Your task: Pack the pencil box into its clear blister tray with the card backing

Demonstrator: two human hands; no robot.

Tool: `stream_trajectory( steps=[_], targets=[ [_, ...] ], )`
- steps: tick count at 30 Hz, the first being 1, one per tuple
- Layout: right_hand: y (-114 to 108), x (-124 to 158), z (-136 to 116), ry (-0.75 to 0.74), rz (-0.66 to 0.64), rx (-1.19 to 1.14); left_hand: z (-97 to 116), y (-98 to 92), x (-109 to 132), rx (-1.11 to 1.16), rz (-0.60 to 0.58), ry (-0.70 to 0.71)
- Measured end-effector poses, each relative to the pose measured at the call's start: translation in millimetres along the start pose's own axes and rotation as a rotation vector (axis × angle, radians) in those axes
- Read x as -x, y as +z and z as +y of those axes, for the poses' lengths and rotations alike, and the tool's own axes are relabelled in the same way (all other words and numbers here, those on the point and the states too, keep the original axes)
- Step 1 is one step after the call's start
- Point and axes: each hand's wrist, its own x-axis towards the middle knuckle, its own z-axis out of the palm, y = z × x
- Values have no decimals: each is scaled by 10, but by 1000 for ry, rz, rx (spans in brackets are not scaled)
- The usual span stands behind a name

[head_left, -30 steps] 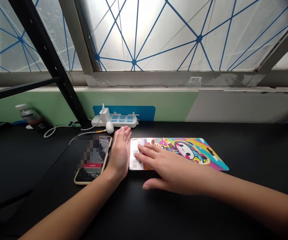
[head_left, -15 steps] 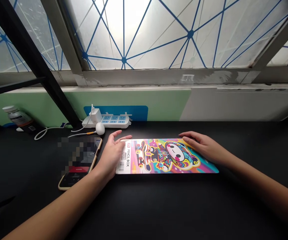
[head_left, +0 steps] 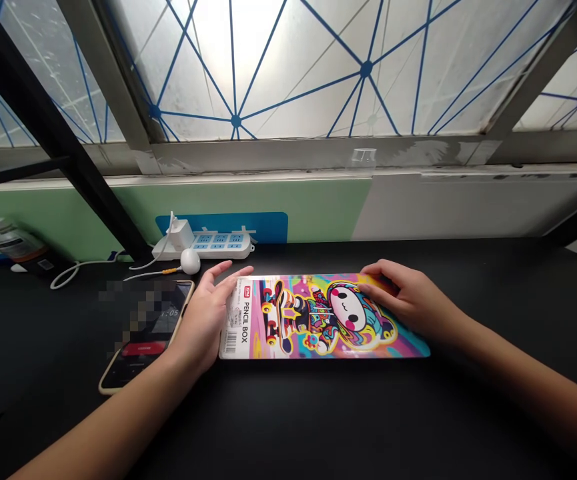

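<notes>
A colourful pencil box [head_left: 313, 317] with a cartoon figure and a white label strip lies sideways in front of me, over the black table [head_left: 288, 420]. My left hand [head_left: 208, 317] grips its left end, the thumb on the upper left corner and the fingers reaching behind the far edge. At the box's right end, my right hand [head_left: 403, 293] holds the far right corner, with a finger resting on the printed top. Both hands are closed on the box, and the fingertips beneath or behind it are partly hidden.
Left of my left hand lies a phone [head_left: 143, 353], partly blurred. Behind it are a white power strip [head_left: 223, 245] with a plug, a round white item [head_left: 190, 261] and a cable. A bottle [head_left: 15, 243] leans at the far left, near a black metal post [head_left: 68, 153].
The view has shifted slightly to the right. The near edge of the pencil box appears lower and its printed face shows more fully. Both hands keep their hold on it.
</notes>
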Motion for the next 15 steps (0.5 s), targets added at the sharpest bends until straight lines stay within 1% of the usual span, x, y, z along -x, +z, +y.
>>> stream_trajectory(
  steps=[5,8,11,15],
  targets=[
    [-107,0,25,-228,207,124,-21,5,58,71,-77,74],
    [-142,36,-22,-370,321,165,2,-8,92,74,-100,132],
    [-146,108,-128,-497,397,213,51,-33,107,1,-120,207],
    [-129,202,-272,-624,467,295,114,-81,106,-112,-130,366]
  ],
)
